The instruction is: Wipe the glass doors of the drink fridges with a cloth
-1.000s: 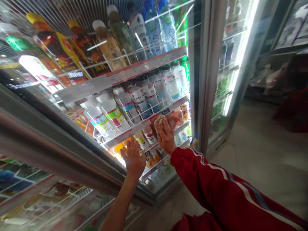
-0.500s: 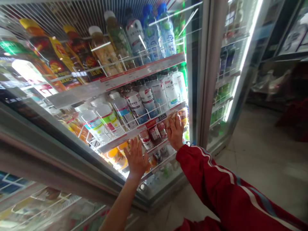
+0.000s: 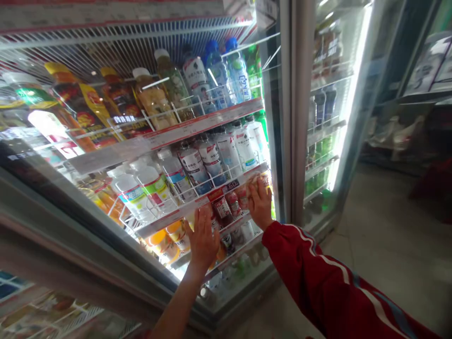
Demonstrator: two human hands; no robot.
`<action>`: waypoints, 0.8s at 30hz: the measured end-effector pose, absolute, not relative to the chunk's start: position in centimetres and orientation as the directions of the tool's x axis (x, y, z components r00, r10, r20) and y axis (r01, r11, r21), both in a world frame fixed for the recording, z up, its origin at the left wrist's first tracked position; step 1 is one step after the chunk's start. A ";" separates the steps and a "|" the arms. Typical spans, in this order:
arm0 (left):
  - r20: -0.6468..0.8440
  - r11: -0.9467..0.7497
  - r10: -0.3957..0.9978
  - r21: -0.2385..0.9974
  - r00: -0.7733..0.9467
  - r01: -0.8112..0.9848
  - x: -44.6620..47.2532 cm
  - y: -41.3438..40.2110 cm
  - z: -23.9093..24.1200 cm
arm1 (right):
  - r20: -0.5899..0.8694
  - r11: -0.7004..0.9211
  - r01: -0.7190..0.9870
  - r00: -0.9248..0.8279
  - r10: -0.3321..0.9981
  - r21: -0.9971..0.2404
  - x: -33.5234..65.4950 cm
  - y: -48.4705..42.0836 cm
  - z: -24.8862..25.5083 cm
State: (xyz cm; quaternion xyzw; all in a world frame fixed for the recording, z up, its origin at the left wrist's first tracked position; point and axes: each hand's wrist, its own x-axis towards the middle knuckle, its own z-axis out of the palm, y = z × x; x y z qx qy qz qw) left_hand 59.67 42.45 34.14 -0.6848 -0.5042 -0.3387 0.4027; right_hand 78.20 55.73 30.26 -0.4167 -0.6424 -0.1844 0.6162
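A glass fridge door [image 3: 243, 278] stands in front of me, with reflections across it. My left hand [image 3: 203, 238] lies against the glass at the lower middle, bare-armed, fingers stretched out and holding nothing. Higher and to the right, my right hand [image 3: 260, 202] in a red sleeve also presses flat on the glass, its fingers spread. Behind the pane, near the left hand, are orange-capped bottles [image 3: 158, 239] and a dark red drink pack [image 3: 222, 210]. White-labelled bottles [image 3: 211, 157] fill the shelf above both hands.
Tall tea bottles [image 3: 79, 106] and blue-capped bottles [image 3: 237, 70] line the upper shelf. A metal door frame [image 3: 296, 117] separates this fridge from a second lit fridge [image 3: 321, 141] at right. Tiled floor [image 3: 367, 235] shows at the lower right; another cabinet [image 3: 52, 306] is at lower left.
The view has tilted up, so the shelves sit lower in the picture. Both hands stay flat on the glass; the left fingers have drawn closer together and shifted slightly right.
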 end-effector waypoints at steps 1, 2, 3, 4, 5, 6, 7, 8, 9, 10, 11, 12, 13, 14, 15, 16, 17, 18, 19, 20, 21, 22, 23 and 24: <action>0.870 -0.166 0.421 -0.203 0.256 0.965 59.8 42.5 34.2 | 0.926 0.546 0.769 0.154 0.345 -0.332 79.2 56.7 30.3; 0.871 -0.164 0.422 -0.201 0.253 0.966 59.9 42.7 34.2 | 0.903 0.510 0.768 0.203 0.378 -0.387 80.1 57.5 30.2; 0.871 -0.161 0.423 -0.200 0.251 0.966 60.1 42.8 34.2 | 0.881 0.481 0.761 0.249 0.403 -0.435 80.7 58.1 30.1; 0.870 -0.156 0.424 -0.203 0.251 0.967 60.3 42.9 34.2 | 0.861 0.460 0.749 0.291 0.418 -0.477 81.1 58.4 30.0; 0.869 -0.150 0.427 -0.206 0.251 0.967 60.5 43.1 34.2 | 0.846 0.450 0.735 0.324 0.424 -0.507 81.1 58.4 29.7; 0.866 -0.145 0.432 -0.208 0.251 0.967 60.8 43.3 34.2 | 0.839 0.453 0.721 0.344 0.422 -0.524 80.8 58.2 29.3; 0.864 -0.142 0.437 -0.207 0.249 0.968 61.1 43.5 34.2 | 0.839 0.470 0.707 0.348 0.419 -0.528 80.2 57.7 28.9; 0.863 -0.141 0.441 -0.205 0.247 0.968 61.5 43.7 34.1 | 0.846 0.499 0.694 0.334 0.415 -0.519 79.4 56.9 28.4; 0.861 -0.145 0.445 -0.204 0.247 0.968 61.9 43.9 34.0 | 0.857 0.536 0.678 0.306 0.415 -0.502 78.5 56.0 27.9; 0.859 -0.150 0.447 -0.202 0.249 0.968 62.3 44.2 34.0 | 0.875 0.588 0.659 0.253 0.413 -0.469 77.5 55.0 27.4; 0.857 -0.157 0.449 -0.203 0.253 0.967 62.6 44.5 34.0 | 0.892 0.642 0.636 0.188 0.411 -0.429 76.6 54.1 27.0; 0.855 -0.163 0.449 -0.207 0.259 0.965 63.0 44.7 33.9 | 0.911 0.687 0.616 0.131 0.392 -0.384 75.9 53.3 26.6; 0.852 -0.167 0.451 -0.211 0.265 0.963 63.3 44.9 34.0 | 0.925 0.724 0.600 0.079 0.371 -0.342 75.4 52.9 26.3; 0.850 -0.170 0.453 -0.216 0.271 0.962 63.5 45.1 34.0 | 0.939 0.751 0.590 0.034 0.343 -0.296 75.3 52.7 26.0; 0.848 -0.171 0.454 -0.218 0.273 0.961 63.7 45.3 34.0 | 0.948 0.765 0.591 0.003 0.318 -0.258 75.6 52.9 25.9; 0.847 -0.170 0.456 -0.219 0.274 0.961 63.8 45.4 34.0 | 0.952 0.757 0.607 -0.001 0.305 -0.242 76.2 53.3 25.7; 0.846 -0.169 0.457 -0.219 0.274 0.961 63.9 45.4 34.0 | 0.951 0.730 0.636 0.021 0.307 -0.250 77.1 54.0 25.6; 0.846 -0.168 0.458 -0.219 0.273 0.961 64.0 45.4 34.0 | 0.945 0.691 0.667 0.061 0.321 -0.278 78.1 54.8 25.5; 0.846 -0.166 0.459 -0.219 0.272 0.961 64.0 45.4 34.0 | 0.933 0.645 0.694 0.115 0.341 -0.321 79.2 55.6 25.4; 0.846 -0.164 0.460 -0.218 0.270 0.962 64.0 45.3 34.0 | 0.918 0.601 0.710 0.171 0.359 -0.367 80.1 56.3 25.3; 0.846 -0.160 0.463 -0.215 0.265 0.963 64.0 45.3 33.9 | 0.903 0.568 0.717 0.216 0.372 -0.405 80.9 56.9 25.2; 0.847 -0.157 0.464 -0.211 0.261 0.965 64.0 45.2 33.9 | 0.894 0.554 0.714 0.242 0.378 -0.428 81.3 57.2 25.3; 0.849 -0.153 0.463 -0.207 0.255 0.966 64.1 45.1 33.9 | 0.889 0.558 0.704 0.252 0.383 -0.440 81.4 57.3 25.4; 0.851 -0.150 0.462 -0.203 0.250 0.968 64.1 45.1 33.9 | 0.888 0.572 0.690 0.251 0.386 -0.444 81.2 57.2 25.7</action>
